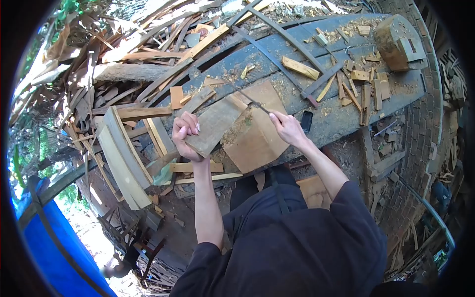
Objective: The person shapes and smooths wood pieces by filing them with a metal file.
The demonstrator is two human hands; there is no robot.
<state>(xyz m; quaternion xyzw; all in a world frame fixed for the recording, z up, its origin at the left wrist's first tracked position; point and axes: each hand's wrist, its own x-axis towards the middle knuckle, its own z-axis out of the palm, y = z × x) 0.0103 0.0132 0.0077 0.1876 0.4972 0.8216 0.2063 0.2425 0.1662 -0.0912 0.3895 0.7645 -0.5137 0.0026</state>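
Note:
My left hand is closed on the near left end of a flat, greyish wooden board, which lies slanted over the workbench. In my right hand is a thin, dark, rod-like tool. It points away to the upper left, its tip near the board's far right corner; I cannot make out its exact kind. Below the tool and beside the board lies a wide brown sheet with sawdust and shavings on it. The right-hand fingers wrap round the tool's near end.
Long dark bars lie crossed on the far bench. A wooden block stands at its right end, with several offcuts nearby. Curved wooden pieces lean at the left, below a scrap wood pile. A brick edge runs along the right.

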